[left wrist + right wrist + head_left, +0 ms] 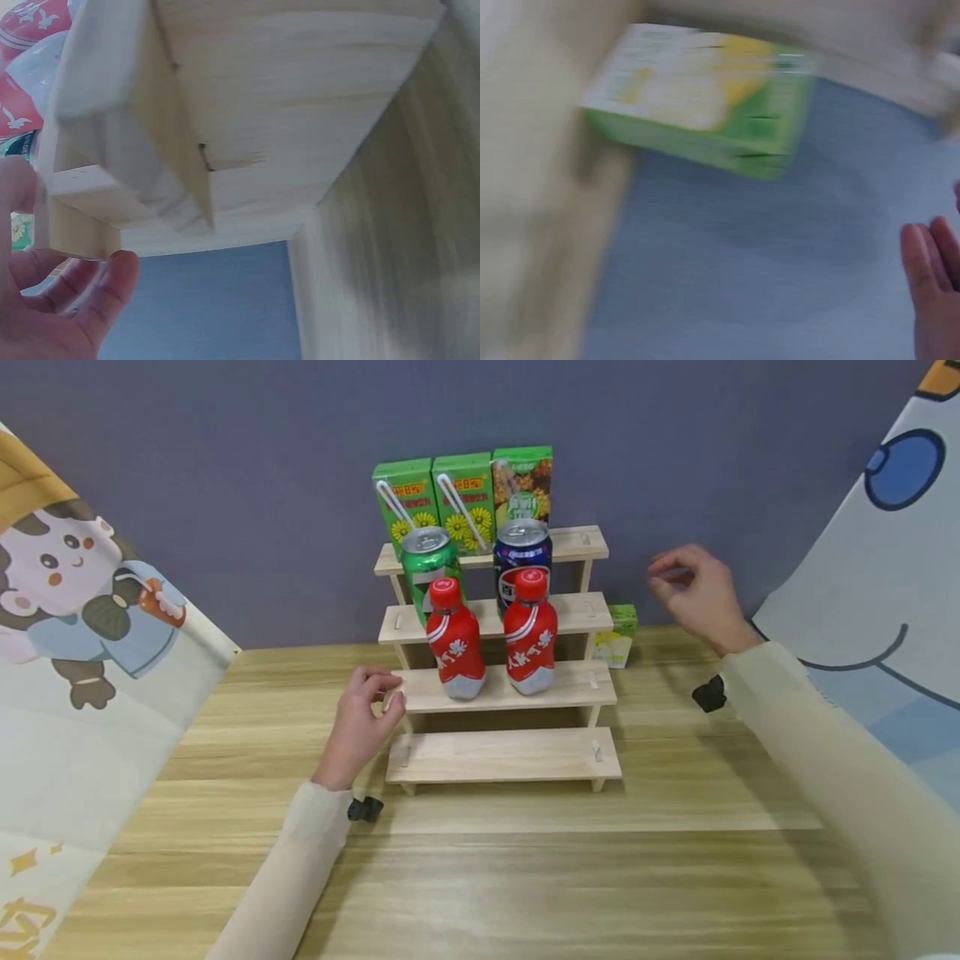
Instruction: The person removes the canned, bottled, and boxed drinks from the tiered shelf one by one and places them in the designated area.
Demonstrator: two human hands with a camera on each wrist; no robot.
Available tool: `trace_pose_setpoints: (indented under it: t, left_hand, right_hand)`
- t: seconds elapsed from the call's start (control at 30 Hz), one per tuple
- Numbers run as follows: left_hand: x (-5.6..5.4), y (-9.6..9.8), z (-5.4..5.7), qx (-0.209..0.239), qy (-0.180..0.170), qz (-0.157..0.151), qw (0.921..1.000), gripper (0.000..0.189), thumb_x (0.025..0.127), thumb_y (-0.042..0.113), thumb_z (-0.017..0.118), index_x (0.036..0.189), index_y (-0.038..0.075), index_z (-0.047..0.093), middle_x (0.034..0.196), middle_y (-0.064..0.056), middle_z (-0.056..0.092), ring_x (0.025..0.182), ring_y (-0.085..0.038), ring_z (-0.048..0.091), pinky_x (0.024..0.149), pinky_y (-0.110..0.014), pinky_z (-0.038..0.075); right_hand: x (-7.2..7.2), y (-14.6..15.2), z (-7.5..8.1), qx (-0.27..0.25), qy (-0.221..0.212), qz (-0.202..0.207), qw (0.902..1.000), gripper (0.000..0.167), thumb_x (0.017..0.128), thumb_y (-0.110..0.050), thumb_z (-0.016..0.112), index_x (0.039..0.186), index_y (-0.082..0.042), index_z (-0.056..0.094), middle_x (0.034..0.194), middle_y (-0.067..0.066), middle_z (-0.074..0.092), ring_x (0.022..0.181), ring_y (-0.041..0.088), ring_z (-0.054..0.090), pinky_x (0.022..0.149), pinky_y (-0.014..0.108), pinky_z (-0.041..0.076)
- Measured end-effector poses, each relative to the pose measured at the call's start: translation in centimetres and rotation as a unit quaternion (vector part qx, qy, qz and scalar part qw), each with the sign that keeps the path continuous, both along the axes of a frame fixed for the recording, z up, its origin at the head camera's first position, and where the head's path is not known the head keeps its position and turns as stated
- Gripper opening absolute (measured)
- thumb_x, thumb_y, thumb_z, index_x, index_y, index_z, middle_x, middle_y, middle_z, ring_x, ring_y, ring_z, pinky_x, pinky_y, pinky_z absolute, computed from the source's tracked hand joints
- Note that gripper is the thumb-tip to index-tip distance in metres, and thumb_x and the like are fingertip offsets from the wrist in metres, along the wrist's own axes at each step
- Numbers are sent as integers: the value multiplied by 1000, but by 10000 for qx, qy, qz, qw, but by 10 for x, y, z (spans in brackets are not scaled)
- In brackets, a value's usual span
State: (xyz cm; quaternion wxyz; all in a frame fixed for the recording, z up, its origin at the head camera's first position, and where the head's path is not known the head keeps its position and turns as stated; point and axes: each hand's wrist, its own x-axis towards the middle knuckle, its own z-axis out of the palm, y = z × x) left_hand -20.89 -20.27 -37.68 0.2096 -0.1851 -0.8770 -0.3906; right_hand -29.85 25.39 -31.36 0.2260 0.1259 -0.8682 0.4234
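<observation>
The bench (525,881) fills the lower frame, the wooden stand (502,756) at centre. My left hand (357,724), left of centre, grips the end of its third step down; my right hand (699,597), at right, hangs in the air, fingers loose, holding nothing. Two red bottles (457,652) sit on that step, two cans (431,560) above, three cartons (467,493) on top. Those rows look done; a small carton (618,639), right of centre, and the lowest step seem left.

A flat grey-blue wall (262,510) stood behind the pale wood-grain worktop (525,877), between two white cartoon-printed panels (67,760).
</observation>
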Motion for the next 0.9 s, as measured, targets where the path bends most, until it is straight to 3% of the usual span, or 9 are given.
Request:
trace_pose_setpoints:
  t: [0.17, 0.27, 0.4, 0.53, 0.73, 0.9]
  left_hand:
    - [1, -3, -2, 75, 172, -6, 9998, 19, 86, 3, 61, 102, -5, 64, 109, -13, 50, 93, -24, 51, 79, -40, 47]
    - [1, -4, -2, 31, 295, 23, 9996, 18, 85, 3, 62, 101, -4, 65, 108, -13, 51, 95, -25, 50, 80, -41, 46]
    - [2, -5, -3, -124, 494, 45, 9987, 17, 85, 4, 61, 99, -2, 66, 107, -12, 53, 97, -25, 48, 82, -40, 43]
    - [3, -6, -3, -340, 671, 3, 9972, 15, 86, 5, 59, 98, -1, 67, 106, -9, 55, 101, -24, 46, 85, -39, 40]
    - [3, -4, -3, -475, 766, -66, 9959, 15, 86, 4, 60, 97, -1, 68, 104, -7, 57, 99, -22, 47, 84, -36, 41]
    - [2, -1, -4, -494, 767, -123, 9958, 16, 87, 5, 59, 98, -2, 68, 104, -9, 57, 99, -23, 48, 84, -36, 42]
  right_hand:
    - [17, -24, 55, -462, 1398, 275, 9887, 11, 86, -1, 61, 95, 6, 64, 99, 5, 57, 93, 14, 54, 83, 23, 47]
    - [23, -44, 83, -134, 1721, 595, 9832, 15, 84, 4, 61, 99, 7, 63, 100, 7, 56, 94, 17, 55, 84, 25, 48]
    - [16, -70, 110, 885, 1528, 825, 9808, 29, 88, -4, 62, 117, -1, 61, 114, 5, 53, 106, 16, 51, 90, 24, 44]
    - [3, -97, 125, 1711, 1236, 885, 9735, 42, 94, -16, 58, 135, -10, 51, 131, 6, 45, 118, 20, 45, 97, 28, 39]
    - [-11, -123, 128, 1822, 879, 737, 9765, 46, 96, -21, 53, 140, -11, 45, 144, 6, 33, 123, 22, 40, 100, 32, 36]
    - [-11, -127, 131, 1646, 721, 542, 9822, 35, 95, -20, 56, 126, -5, 53, 143, 4, 37, 118, 23, 45, 97, 31, 39]
